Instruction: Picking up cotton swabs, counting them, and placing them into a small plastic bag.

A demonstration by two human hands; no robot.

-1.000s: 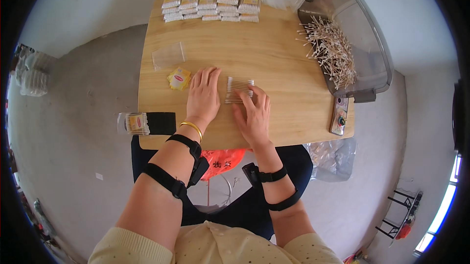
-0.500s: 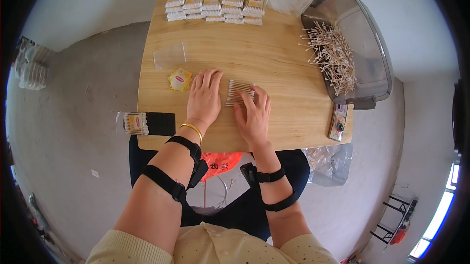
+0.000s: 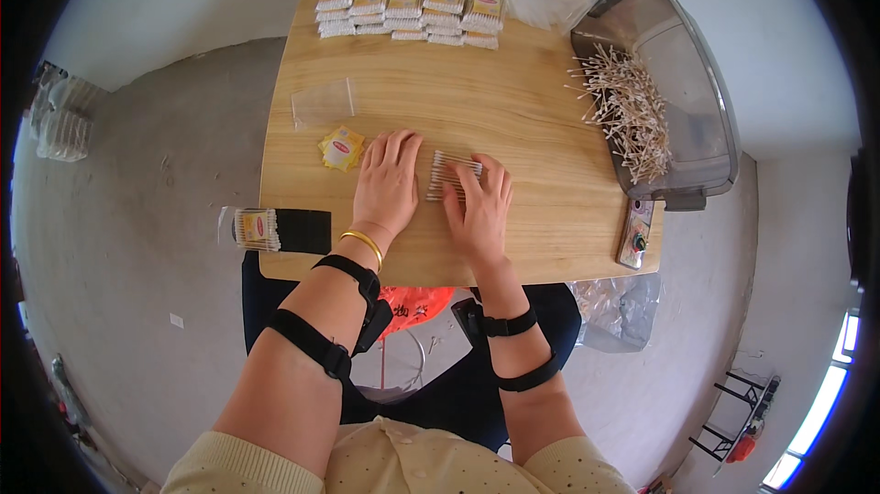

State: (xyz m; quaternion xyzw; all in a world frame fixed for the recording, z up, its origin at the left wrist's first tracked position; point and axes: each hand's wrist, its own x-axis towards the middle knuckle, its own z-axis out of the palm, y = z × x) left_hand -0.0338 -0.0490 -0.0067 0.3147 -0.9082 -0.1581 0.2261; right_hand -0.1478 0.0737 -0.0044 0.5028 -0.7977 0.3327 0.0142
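Cotton swabs (image 3: pixel 444 171), long axes left to right, beneath right fingers (image 3: pixel 468 182)

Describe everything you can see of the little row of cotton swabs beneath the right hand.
The row of cotton swabs is a neat, flat-looking bundle: slim tan sticks, apparently wooden, with white, cottony tips at the left and right ends. They lie side by side, running roughly left to right, on the light wood-patterned table. Fingers of the right hand reach over them, apparently touching, and hide part of the bundle. The left hand rests apart, to their left.
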